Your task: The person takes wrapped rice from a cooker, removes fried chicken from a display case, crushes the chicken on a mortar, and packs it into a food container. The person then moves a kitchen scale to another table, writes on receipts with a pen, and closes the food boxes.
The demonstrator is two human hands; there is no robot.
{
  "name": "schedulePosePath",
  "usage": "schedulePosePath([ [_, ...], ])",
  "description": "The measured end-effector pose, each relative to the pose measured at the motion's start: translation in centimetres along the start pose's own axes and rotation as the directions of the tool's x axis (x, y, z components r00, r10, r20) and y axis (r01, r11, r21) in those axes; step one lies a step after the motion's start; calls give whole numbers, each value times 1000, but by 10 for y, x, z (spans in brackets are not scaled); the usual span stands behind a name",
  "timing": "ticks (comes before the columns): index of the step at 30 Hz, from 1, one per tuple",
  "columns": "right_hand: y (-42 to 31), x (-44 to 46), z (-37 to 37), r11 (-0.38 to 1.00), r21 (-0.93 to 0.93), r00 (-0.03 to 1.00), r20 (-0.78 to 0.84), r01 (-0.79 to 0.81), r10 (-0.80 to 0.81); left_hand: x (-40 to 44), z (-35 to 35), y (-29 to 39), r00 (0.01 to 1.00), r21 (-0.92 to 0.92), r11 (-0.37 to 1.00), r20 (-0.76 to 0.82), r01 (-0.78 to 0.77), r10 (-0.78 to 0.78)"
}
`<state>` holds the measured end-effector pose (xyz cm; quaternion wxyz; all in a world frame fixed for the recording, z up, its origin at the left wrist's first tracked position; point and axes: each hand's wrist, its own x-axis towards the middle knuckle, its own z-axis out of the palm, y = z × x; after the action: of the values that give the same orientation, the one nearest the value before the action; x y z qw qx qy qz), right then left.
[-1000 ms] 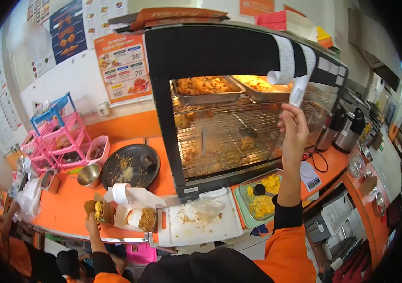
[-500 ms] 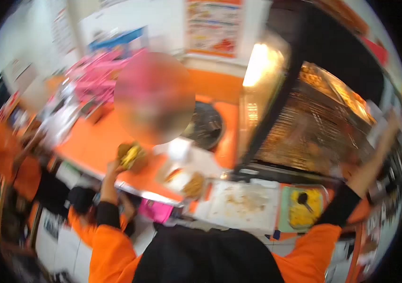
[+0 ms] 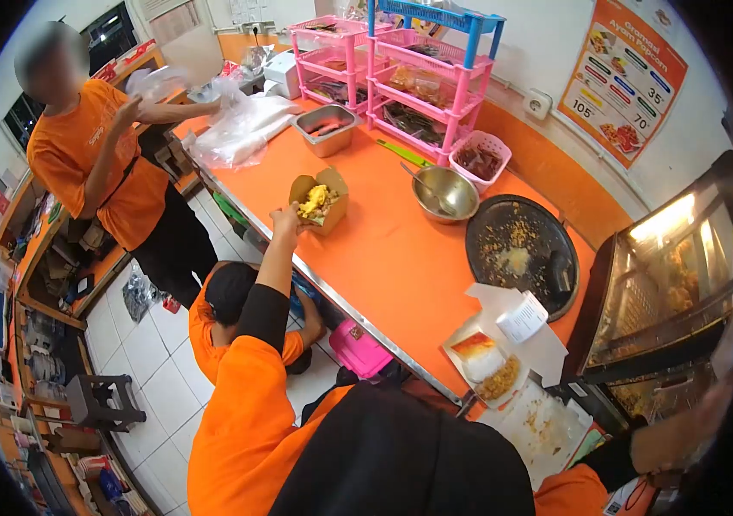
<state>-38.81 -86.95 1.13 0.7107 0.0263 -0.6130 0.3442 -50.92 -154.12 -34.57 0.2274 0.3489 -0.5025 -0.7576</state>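
Orange counter (image 3: 366, 258), white wall (image 3: 538, 43), tiled floor (image 3: 156, 423), left hand (image 3: 285, 221), fingers clamped on food box (image 3: 333, 217), right hand (image 3: 680, 437) blurred, fingers unclear

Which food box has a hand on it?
The brown box with yellow food: the left hand holds it. No hand touches the white-lidded box by the black tray.

Two pink racks (image 3: 422, 105) top centre, blue tray (image 3: 439, 17) on the right one. Metal container (image 3: 328, 146) with reddish contents in front of the left one, plastic bags (image 3: 237, 129) left of it. Pink basket (image 3: 480, 179) at the right rack's foot, metal bowl (image 3: 461, 196) beside it, utensil (image 3: 422, 182) inside. Round black pan (image 3: 487, 267) right of bowl, crumbs on it. Poster (image 3: 624, 82) upper right, socket (image 3: 538, 104) left of it. Standing person (image 3: 95, 155) upper left. Dark stool (image 3: 104, 400) lower left
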Motion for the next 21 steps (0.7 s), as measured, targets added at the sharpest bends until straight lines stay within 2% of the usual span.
schedulePosePath([
  [2, -64, -54, 55, 949, 276, 982, 149, -150, 112, -3, 7, 16, 995, -38, 999, -97, -31, 27],
  [3, -92, -81, 80, 894, 358, 940, 297, -270, 165, 9, 2, 12, 994, -19, 997, -83, -68, 66],
  [4, -119, -107, 106, 844, 366, 856, 481, -392, 189, 22, -3, 7, 992, 0, 994, -70, -106, 106],
  [5, -134, -133, 130, 882, 388, 699, 709, -268, -100, 21, -2, 7, 971, 80, 977, -125, -197, 206],
  [6, -155, -154, 153, 930, 296, 536, 832, -218, -139, 18, 0, 6, 936, 159, 947, -175, -280, 307],
  [7, -163, -179, 181, 885, 340, 400, 895, -319, -199, -5, 6, 13, 935, 91, 941, -116, -325, 334],
  [8, -175, -207, 205, 785, 304, 277, 945, -540, -176, -39, 16, 27, 929, 19, 931, -61, -365, 366],
  [10, -175, -274, 245, 729, 296, 102, 949, -618, -299, -98, 23, 47, 842, 7, 879, 291, -477, 455],
  [12, -185, -328, 266, 713, 238, -74, 923, -660, -377, -132, 25, 51, 752, -87, 915, 542, -393, 374],
  [15, -189, -377, 298, 708, 71, -402, 781, -702, -477, -120, 21, 36, 797, -105, 935, 496, -339, 345],
  [18, -160, -419, 366, 759, 205, -321, 815, -618, -482, -71, 4, 12, 925, -188, 962, 290, -198, 247],
  [20, -113, -457, 433, 815, 251, -101, 931, -523, -351, -35, -11, -22, 928, -121, 950, 210, -287, 307],
  [21, -82, -475, 468, 871, 243, -29, 959, -428, -282, -23, -17, -33, 926, -66, 938, 148, -340, 346],
])
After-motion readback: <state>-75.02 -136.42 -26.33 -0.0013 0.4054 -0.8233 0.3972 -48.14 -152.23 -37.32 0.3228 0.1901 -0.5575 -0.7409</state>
